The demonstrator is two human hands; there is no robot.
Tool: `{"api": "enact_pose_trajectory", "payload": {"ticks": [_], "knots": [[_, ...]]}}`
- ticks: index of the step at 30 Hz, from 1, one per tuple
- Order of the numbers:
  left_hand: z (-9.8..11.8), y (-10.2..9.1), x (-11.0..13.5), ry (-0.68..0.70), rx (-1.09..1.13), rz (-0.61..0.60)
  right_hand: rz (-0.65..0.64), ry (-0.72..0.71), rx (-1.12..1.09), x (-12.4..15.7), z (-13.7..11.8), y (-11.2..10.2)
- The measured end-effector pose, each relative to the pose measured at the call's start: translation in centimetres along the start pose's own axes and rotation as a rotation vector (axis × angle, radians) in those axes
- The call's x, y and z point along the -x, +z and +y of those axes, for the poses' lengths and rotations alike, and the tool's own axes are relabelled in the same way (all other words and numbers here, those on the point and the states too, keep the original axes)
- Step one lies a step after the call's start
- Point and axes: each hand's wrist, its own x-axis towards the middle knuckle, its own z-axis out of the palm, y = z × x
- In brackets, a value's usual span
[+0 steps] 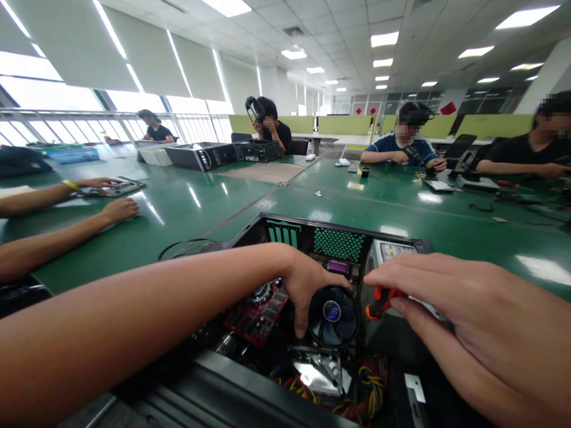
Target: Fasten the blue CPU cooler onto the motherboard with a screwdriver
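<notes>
An open black computer case point(250, 389) lies before me with its inside exposed. My left hand point(307, 285) reaches in and grips a round cooling fan point(332, 324), thumb on its near left side and fingers over its top. To the right, my right hand point(464, 309) is closed on an orange-and-black handled tool point(379, 302), perhaps a screwdriver; its working end is not clear. A red graphics card point(256, 321) sits left of the fan. Below the fan are a shiny metal part point(319, 374) and bundled colored wires point(372, 380). A silver power supply point(388, 249) is at the far right of the case.
The case stands on a green table point(214, 196). At left, another person's hands point(118, 211) rest by a circuit board point(118, 189). Other computer cases point(200, 157) stand farther back. Several people sit around the table, with parts and cables point(521, 196) at right.
</notes>
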Motion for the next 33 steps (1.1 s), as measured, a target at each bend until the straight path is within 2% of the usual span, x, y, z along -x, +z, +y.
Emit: {"api": "enact_pose_trajectory", "payload": {"ticks": [5,12,17,22,26,30,33], "knots": [[-0.1,0.0,0.0,0.004,-0.007,0.002,0.007,-0.016,-0.001,-0.2,-0.2,0.0],[0.1,-0.2,-0.3,-0.025,-0.037,-0.021,0.005,0.015,0.036,1.0,0.5,0.6],[-0.2,-0.1,-0.5,-0.006,-0.042,-0.007,0.036,-0.031,0.043,0.0,0.2,0.7],[-0.1,0.0,-0.4,-0.005,-0.017,-0.012,0.006,0.063,-0.125,0.0,-0.4,0.6],[0.1,-0.1,-0.3,-0.023,-0.039,-0.007,0.084,0.123,-0.084,0.7,-0.1,1.2],[0.2,-0.3,-0.4,-0.041,-0.062,-0.015,0.047,0.110,-0.064,0.9,0.2,1.2],[0.2,-0.3,-0.5,-0.043,-0.052,-0.023,0.071,0.137,-0.073,0.8,0.1,1.0]]}}
